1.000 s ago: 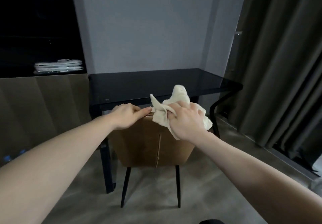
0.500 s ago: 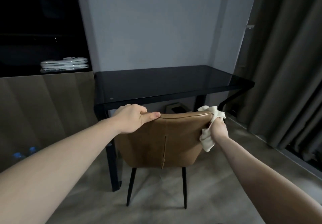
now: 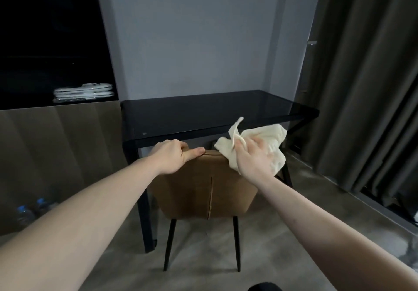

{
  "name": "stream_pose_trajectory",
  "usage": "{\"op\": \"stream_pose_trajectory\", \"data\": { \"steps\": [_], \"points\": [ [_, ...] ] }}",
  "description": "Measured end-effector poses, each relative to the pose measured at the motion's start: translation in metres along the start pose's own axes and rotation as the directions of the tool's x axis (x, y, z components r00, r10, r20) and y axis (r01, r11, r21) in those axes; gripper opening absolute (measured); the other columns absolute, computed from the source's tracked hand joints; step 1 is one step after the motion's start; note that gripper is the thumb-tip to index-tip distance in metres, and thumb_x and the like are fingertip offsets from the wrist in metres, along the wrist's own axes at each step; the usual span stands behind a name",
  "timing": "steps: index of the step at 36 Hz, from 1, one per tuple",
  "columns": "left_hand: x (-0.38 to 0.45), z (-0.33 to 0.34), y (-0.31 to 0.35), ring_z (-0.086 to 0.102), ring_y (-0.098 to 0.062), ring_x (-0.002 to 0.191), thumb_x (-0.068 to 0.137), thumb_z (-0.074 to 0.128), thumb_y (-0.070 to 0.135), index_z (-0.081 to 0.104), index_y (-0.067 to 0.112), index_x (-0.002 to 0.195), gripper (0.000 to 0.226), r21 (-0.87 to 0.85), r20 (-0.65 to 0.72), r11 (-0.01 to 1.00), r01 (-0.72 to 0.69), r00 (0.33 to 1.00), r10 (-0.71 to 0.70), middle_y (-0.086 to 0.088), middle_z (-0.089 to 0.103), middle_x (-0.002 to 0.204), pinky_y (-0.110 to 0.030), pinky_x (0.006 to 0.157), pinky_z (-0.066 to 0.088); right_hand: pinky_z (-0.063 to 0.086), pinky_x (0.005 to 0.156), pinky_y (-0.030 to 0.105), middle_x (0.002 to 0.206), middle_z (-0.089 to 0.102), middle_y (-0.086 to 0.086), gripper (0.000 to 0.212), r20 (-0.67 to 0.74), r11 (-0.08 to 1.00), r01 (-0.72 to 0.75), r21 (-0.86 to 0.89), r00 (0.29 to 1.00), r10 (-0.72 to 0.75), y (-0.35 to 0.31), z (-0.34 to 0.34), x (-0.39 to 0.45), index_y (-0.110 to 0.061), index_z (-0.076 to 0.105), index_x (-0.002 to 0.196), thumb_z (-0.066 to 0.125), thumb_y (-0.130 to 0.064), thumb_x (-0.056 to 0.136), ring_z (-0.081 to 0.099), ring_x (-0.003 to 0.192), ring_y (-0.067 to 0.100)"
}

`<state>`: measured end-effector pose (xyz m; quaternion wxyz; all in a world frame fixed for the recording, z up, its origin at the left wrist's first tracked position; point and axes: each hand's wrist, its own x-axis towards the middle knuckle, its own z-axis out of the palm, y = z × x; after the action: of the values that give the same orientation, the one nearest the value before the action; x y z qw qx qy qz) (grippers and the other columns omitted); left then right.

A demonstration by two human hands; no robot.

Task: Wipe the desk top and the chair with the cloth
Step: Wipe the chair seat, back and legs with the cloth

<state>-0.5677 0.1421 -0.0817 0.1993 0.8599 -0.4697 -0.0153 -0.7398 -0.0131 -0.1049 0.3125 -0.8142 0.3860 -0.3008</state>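
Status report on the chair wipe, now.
Left hand gripping the chair back's top edge. Right hand holds the cloth at the top right corner. Desk top bare, nothing in the way.

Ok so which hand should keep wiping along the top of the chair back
The right hand. It already holds the cloth at the right end of the chair back's top edge. The left hand has no cloth and grips that edge, steadying the chair.

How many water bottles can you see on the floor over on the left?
2. Both stand at the lower left by the wooden panel: one water bottle nearer the frame edge, the other bottle just right of it. They are dim and blurred, so more may be hidden.
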Motion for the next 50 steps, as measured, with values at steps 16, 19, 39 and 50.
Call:
{"op": "stream_pose_trajectory", "data": {
  "steps": [16,19,39,50],
  "points": [
    [0.054,0.014,0.006,0.062,-0.013,0.071,0.069,0.017,0.101,0.061,0.025,0.075,0.088,0.081,0.028,0.989,-0.124,0.992,0.122,0.007,0.062,0.067,-0.034,0.070,0.054,0.043,0.067,0.032,0.099,0.062,-0.001,0.028,0.142,0.960,-0.278,-0.021,0.950,0.278,0.042,-0.039,0.121,-0.016,0.072,0.094,0.051,-0.034,0.089,0.058,0.088,0.017],
    [0.073,0.023,0.015,0.062,-0.012,0.070,0.070,0.015,0.101,0.060,0.027,0.076,0.087,0.103,0.008,0.985,-0.137,0.991,0.137,0.008,0.060,0.065,-0.035,0.069,0.055,0.039,0.064,0.030,0.108,0.059,-0.001,0.028,0.173,0.966,-0.240,-0.096,0.952,0.254,0.052,-0.041,0.151,-0.018,0.072,0.087,0.049,-0.033,0.090,0.057,0.090,0.016],
    [0.127,-0.007,0.062,0.048,-0.021,0.134,0.072,0.013,0.098,0.043,0.034,0.147,0.103,0.144,0.533,0.988,-0.064,0.846,-0.023,0.009,0.050,0.149,-0.042,0.111,0.034,0.033,0.113,0.056,0.163,0.005,-0.012,0.100,0.402,0.896,-0.268,-0.354,0.822,0.404,-0.012,-0.074,0.153,-0.040,0.029,0.151,0.061,-0.084,0.067,0.015,0.144,0.043],
    [0.163,-0.002,0.093,0.044,-0.029,0.137,0.094,0.056,0.067,0.041,0.024,0.149,0.071,0.191,0.625,0.981,0.020,0.769,-0.137,-0.004,0.048,0.150,-0.045,0.113,0.032,0.036,0.107,0.052,0.162,-0.001,-0.012,0.074,0.434,0.838,-0.284,-0.466,0.752,0.497,-0.019,-0.081,0.188,-0.043,0.036,0.146,0.061,-0.069,0.082,0.015,0.141,0.045]
  ]
}}
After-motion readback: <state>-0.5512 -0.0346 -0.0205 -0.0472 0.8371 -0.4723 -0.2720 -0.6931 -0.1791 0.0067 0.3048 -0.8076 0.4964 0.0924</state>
